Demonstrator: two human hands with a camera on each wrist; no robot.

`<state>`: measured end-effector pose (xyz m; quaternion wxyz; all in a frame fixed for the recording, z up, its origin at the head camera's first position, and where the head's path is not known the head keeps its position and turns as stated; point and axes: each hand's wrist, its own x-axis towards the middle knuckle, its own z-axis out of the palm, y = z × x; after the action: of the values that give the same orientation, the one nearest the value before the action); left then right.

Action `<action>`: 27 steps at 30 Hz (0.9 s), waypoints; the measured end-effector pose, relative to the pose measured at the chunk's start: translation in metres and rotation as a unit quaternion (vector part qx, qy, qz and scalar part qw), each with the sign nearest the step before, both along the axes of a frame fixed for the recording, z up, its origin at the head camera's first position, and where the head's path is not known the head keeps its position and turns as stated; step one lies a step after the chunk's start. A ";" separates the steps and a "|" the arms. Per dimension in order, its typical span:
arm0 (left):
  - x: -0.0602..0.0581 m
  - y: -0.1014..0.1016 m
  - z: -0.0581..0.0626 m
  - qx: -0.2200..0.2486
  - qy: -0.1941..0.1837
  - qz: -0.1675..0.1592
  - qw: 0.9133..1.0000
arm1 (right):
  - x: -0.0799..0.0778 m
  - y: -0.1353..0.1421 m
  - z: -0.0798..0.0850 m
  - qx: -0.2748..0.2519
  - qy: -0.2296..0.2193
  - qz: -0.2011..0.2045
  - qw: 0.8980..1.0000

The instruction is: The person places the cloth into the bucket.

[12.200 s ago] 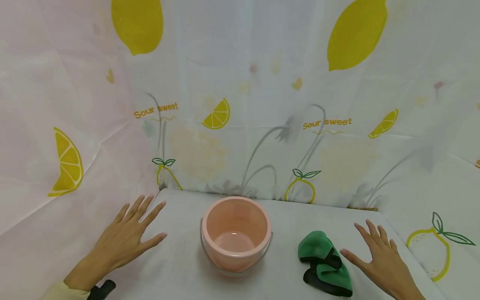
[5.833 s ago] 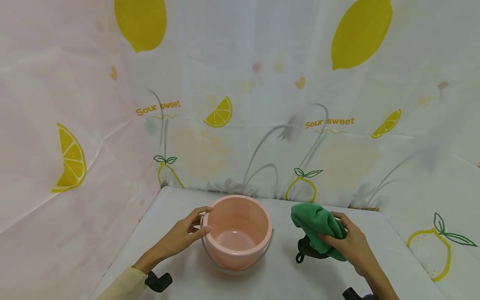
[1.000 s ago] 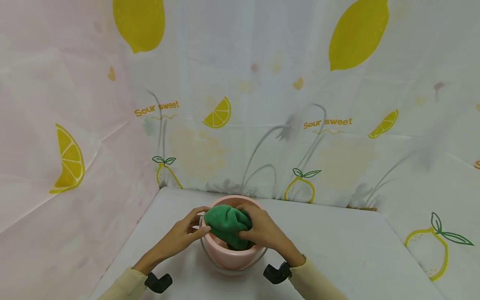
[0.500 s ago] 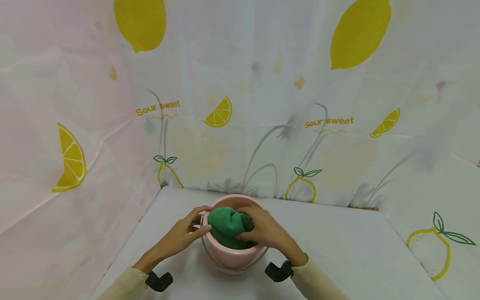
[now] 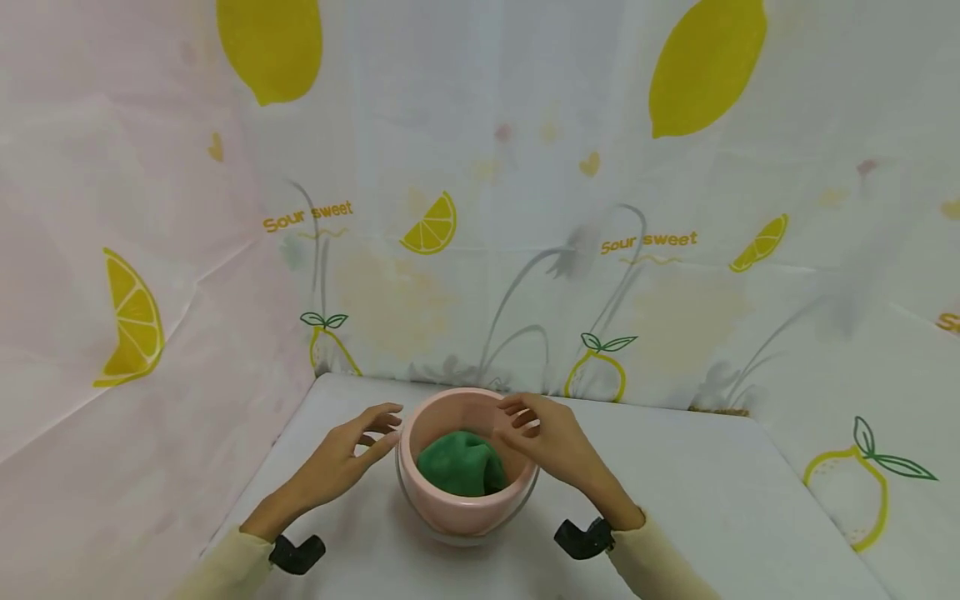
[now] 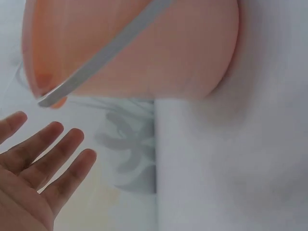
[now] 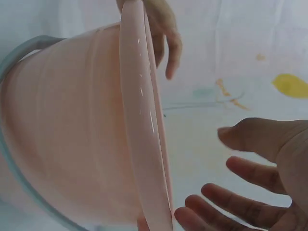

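A pink bucket (image 5: 467, 518) with a grey wire handle (image 6: 113, 52) stands upright on the white table. Bunched inside it lies a soft green cloth item (image 5: 456, 461), whose lower part is hidden by the bucket wall. My left hand (image 5: 341, 457) is just off the bucket's left rim, fingers spread and holding nothing; the left wrist view shows a gap between fingertips and bucket (image 6: 163, 57). Over the right side of the rim hovers my right hand (image 5: 553, 440), its fingers loosely bent with nothing between them, as the right wrist view shows too.
The white table (image 5: 675, 500) extends to both sides of the bucket. Behind it and at the sides hang sheets (image 5: 495, 317) printed with lemons. Black wrist-worn devices (image 5: 297, 555) are on both wrists.
The right hand has let go of the green cloth item, which now sits lower in the bucket, and has moved up and right. The left hand has come off the rim to the left.
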<state>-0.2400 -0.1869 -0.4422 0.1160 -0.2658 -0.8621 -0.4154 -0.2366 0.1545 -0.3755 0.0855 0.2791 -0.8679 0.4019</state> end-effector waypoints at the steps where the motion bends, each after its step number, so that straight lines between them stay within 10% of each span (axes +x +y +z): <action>1: 0.000 -0.003 0.002 -0.005 0.012 0.007 1.000 | 0.000 0.003 0.000 -0.003 0.009 -0.006 1.000; 12: 0.003 -0.026 0.017 -0.111 0.107 0.058 0.986 | 0.011 0.043 0.003 0.014 0.064 -0.069 0.995; 27: 0.011 -0.048 0.007 -0.223 0.246 0.113 0.936 | 0.031 0.101 -0.017 0.104 0.083 -0.156 0.979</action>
<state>-0.2294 -0.2346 -0.4352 0.3086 -0.2793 -0.9016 -0.1178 -0.2055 0.2553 -0.3928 0.1896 0.1798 -0.9278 0.2663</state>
